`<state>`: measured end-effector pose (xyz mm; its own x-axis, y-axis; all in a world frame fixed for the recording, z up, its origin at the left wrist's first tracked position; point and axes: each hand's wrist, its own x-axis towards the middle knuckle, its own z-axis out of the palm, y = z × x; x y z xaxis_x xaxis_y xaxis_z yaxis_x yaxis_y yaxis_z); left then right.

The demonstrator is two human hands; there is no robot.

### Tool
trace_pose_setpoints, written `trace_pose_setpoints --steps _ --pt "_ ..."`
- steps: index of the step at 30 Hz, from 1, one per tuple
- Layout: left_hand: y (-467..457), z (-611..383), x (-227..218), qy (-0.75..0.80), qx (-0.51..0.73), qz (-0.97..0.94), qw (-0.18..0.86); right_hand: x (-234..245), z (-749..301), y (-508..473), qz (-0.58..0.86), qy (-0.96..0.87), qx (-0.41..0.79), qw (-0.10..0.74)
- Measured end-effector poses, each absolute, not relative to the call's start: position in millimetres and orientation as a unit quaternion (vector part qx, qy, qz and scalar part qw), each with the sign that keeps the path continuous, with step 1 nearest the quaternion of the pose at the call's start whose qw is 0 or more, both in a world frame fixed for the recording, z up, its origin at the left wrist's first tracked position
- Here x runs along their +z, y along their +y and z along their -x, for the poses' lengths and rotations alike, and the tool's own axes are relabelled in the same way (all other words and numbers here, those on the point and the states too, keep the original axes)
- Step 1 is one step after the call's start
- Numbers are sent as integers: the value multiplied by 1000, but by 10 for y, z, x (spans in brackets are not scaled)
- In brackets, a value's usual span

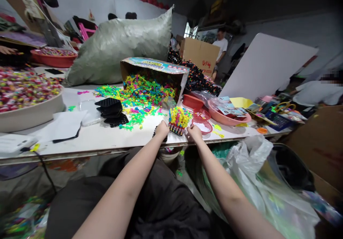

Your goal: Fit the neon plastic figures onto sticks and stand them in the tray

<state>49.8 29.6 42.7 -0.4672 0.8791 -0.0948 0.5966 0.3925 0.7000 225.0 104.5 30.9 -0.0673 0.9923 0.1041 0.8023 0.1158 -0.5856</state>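
Note:
My left hand [162,128] and my right hand [194,132] rest at the front edge of the white table [102,137], on either side of a black tray [175,128] stuck full of small bright plastic toys [179,116]. The left hand's fingers are curled against the tray's left end. The right hand is closed beside its right end, near a small red basket [203,126]. What the fingers pinch is too small to see. A tipped cardboard box [152,71] spills a heap of neon plastic figures [139,96] behind.
A stack of black trays [112,112] lies left of the heap. A big round basin of wrapped candy [24,96] sits at far left, a pink bowl [227,115] at right, a grey sack [120,45] behind. Plastic bags [254,174] hang below. People stand at the back and sit at the right.

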Motion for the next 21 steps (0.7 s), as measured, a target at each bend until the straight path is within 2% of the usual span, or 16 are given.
trace_pose_setpoints --steps 8,21 --pt "356 -380 446 801 315 -475 184 383 -2224 1184 618 -713 206 259" --pt "821 -230 210 748 449 -388 297 270 -2107 1571 586 -619 453 261"
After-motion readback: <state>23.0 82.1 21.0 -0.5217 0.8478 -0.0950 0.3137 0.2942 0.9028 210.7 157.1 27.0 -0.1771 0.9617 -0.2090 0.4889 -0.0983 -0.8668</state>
